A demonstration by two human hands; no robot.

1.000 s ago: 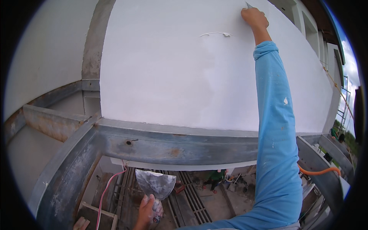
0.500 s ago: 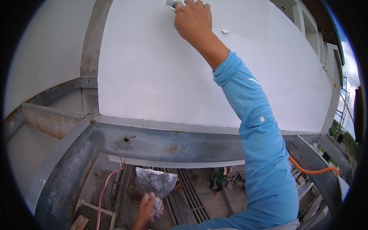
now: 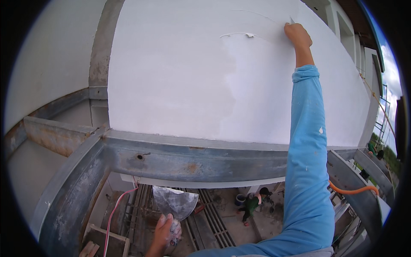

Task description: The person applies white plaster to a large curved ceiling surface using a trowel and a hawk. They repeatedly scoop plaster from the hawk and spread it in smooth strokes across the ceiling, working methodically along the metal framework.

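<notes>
My right hand (image 3: 299,36) reaches far up to the right side of the white wall (image 3: 171,73), closed around a putty knife (image 3: 292,20); only a small piece of its blade shows beyond my fingers. A thin curved ridge of putty with a small lump (image 3: 249,35) stands out on the wall left of that hand. Low in the view, my left hand (image 3: 165,231) grips a second, wide putty knife (image 3: 175,203). Its broad grey blade points up and carries white putty along the top edge. White smears cover those fingers.
A steel beam (image 3: 201,160) runs along the wall's foot, joined to a rusty side beam (image 3: 70,180) on the left. Far below, a person in green (image 3: 253,203) is on the ground floor. An orange hose (image 3: 353,191) crosses the right beam; a pink cable (image 3: 114,212) hangs left.
My right hand has swept right across the upper wall with its putty knife. The left hand stays nearly still. Below, the person in green has shifted and looks more upright.
</notes>
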